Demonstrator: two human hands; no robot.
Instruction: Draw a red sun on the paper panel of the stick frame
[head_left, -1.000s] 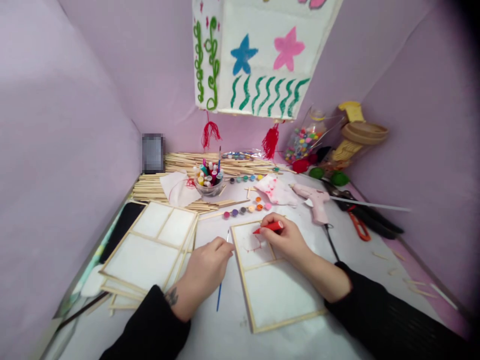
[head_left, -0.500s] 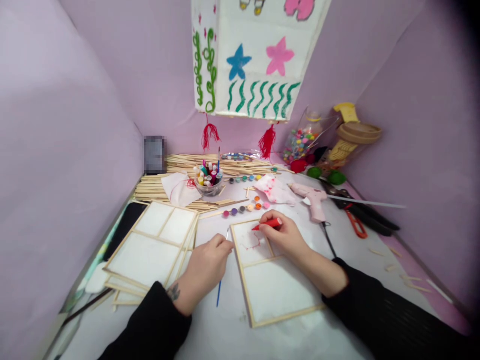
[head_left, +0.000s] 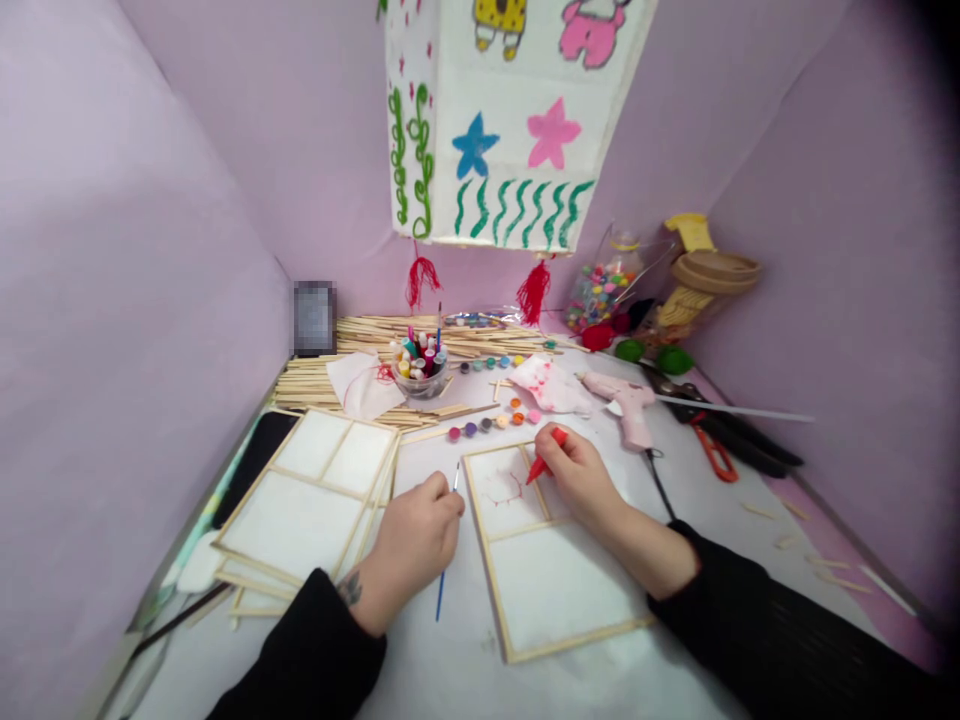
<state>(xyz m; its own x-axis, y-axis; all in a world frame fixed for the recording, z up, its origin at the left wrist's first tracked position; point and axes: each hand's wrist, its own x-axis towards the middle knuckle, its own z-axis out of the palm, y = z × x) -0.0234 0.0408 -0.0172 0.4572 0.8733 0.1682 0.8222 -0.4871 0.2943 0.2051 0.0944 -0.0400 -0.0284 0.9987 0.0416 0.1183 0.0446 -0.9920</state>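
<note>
Where the red marker (head_left: 545,453) meets the paper, its tip rests on the upper pane of the framed paper panel (head_left: 551,555), beside a thin red line drawing already on that pane. The right hand (head_left: 576,473) has its fingers closed around the marker barrel in a writing grip, the marker tilted with the tip down and to the left. The panel lies flat on the table (head_left: 697,520), directly in front of the person, and consists of thin wooden strips framing two white paper panes.

Handling judgement: the panel appears light, with a stiff but slender frame and a thin paper skin that would likely tear or dent under pressure. Hold it by the wooden strips only, preferably at an edge or at the cross strip, never on the paper. The marker is rigid and light; a grip near the tip gives control.

The left hand (head_left: 415,535) rests at the panel's left edge, its fingers curled closed; whether they grip the thin blue paintbrush (head_left: 440,598) lying beneath the hand cannot be told.

A stack of similar panels (head_left: 304,500) lies to the left. Beyond the panel sit rows of small paint pots (head_left: 493,420), a cup of markers (head_left: 420,365), a bundle of wooden sticks (head_left: 352,385), a stained tissue (head_left: 551,383) and a pink glue gun (head_left: 628,405). A painted paper lantern (head_left: 510,120) hangs above.
</note>
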